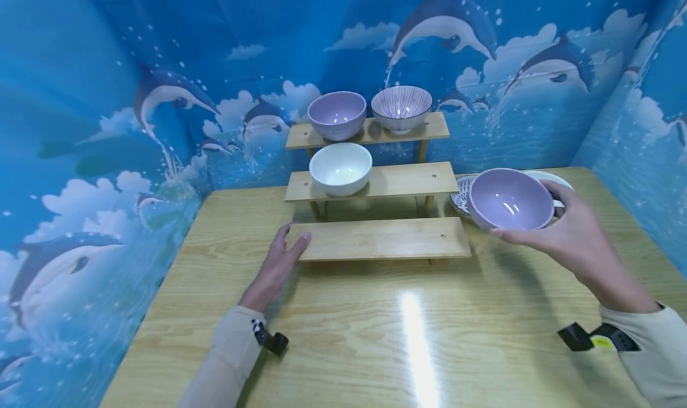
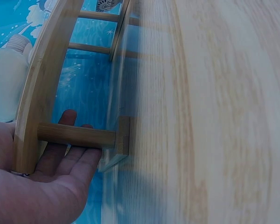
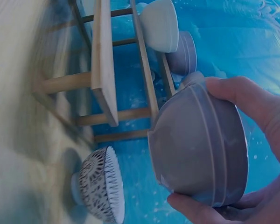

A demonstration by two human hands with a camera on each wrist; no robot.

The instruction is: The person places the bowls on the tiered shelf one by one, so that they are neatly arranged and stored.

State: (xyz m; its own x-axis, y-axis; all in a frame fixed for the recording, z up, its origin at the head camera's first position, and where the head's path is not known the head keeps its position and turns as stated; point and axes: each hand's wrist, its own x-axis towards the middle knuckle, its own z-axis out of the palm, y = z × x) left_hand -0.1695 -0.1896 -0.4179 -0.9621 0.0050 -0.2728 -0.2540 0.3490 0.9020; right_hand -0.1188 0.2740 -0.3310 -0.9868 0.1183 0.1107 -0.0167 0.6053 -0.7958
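My right hand [image 1: 576,241] holds a lilac bowl [image 1: 507,200] by its sides, thumb and fingers spread around it. The bowl is raised off the table to the right of a three-step wooden display rack [image 1: 383,240]. In the right wrist view the lilac bowl [image 3: 200,149] shows its rounded outer side. At the rack's left end, my left hand [image 1: 276,265] grips the lowest board, thumb on top. Seen from the left wrist, the fingers [image 2: 81,163] pass beneath the board beside a round wooden support.
A second lilac bowl [image 1: 337,117] and a striped bowl [image 1: 401,110] sit on the top step, a white bowl [image 1: 340,169] on the middle one. Behind the held bowl, a patterned bowl [image 1: 460,197] and a white dish [image 1: 555,179] stand on the table. Dolphin-print sheeting [image 1: 333,32] surrounds the table.
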